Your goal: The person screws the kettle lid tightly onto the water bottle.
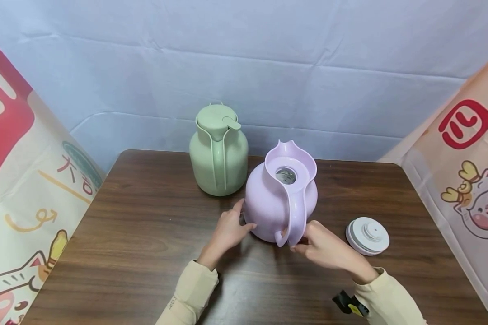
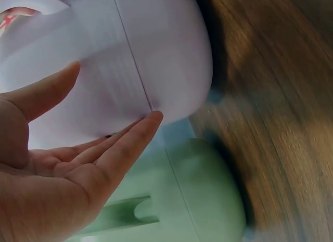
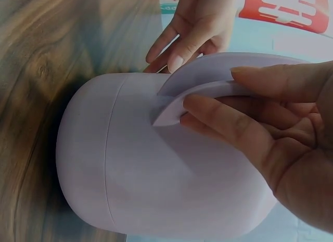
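Note:
A lilac thermos jug (image 1: 264, 210) stands lidless on the table, its round opening (image 1: 286, 175) showing a shiny inside and its handle (image 1: 297, 212) turned toward me. With thumb and fingers, my right hand (image 1: 324, 246) grips the lower part of that handle; the right wrist view shows the handle (image 3: 200, 92) pinched between them. On the jug's left side lies my left hand (image 1: 229, 229), fingers extended. Its fingertips (image 2: 154, 116) touch the jug near the seam low on the body, in the left wrist view, while the thumb overlaps the jug's wall.
Behind and left stands a green thermos jug (image 1: 201, 167) with its lid (image 1: 215, 118) on. A round white stopper (image 1: 370, 235) lies right of my right hand. The brown wooden table (image 1: 146, 234) ends at a pale cloth backdrop (image 1: 154, 67); printed cloths hang at both sides.

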{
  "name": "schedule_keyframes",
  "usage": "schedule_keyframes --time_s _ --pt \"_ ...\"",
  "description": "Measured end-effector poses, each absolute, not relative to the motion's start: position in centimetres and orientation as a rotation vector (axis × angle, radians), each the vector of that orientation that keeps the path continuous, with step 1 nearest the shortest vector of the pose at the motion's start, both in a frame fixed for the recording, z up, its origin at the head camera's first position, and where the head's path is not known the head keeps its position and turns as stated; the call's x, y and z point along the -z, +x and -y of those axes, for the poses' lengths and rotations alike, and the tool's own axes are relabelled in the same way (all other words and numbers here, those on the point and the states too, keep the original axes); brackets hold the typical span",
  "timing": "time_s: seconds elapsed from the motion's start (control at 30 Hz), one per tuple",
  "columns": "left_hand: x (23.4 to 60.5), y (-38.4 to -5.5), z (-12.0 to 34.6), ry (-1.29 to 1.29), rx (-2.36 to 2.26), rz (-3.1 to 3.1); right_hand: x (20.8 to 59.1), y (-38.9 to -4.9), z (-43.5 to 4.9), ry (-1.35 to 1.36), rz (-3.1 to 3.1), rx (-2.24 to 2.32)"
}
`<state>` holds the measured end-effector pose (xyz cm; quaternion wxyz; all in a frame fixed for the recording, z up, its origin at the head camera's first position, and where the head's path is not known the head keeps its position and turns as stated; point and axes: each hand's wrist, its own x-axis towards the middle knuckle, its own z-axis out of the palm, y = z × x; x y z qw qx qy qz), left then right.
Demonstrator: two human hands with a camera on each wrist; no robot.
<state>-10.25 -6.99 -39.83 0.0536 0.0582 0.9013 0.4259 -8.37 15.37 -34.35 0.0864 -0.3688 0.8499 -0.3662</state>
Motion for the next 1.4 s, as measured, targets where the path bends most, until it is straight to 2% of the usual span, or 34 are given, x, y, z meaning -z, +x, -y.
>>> schedule_keyframes --time_s 0.23,0.93,1.4 --pt "39.6 -10.5 7.6 0.173 -1.282 -2.755 34.2 -8.7 -14.6 -1.158 -2.528 1.094" --pt "39.8 -11.6 8.8 0.178 -1.239 -2.76 34.2 -9.6 -13.3 -1.117 -2.529 1.069" --pt "39.3 -11.1 8.9 0.171 -1.155 -2.789 34.5 -9.3 -13.3 -1.112 -2.607 1.05"
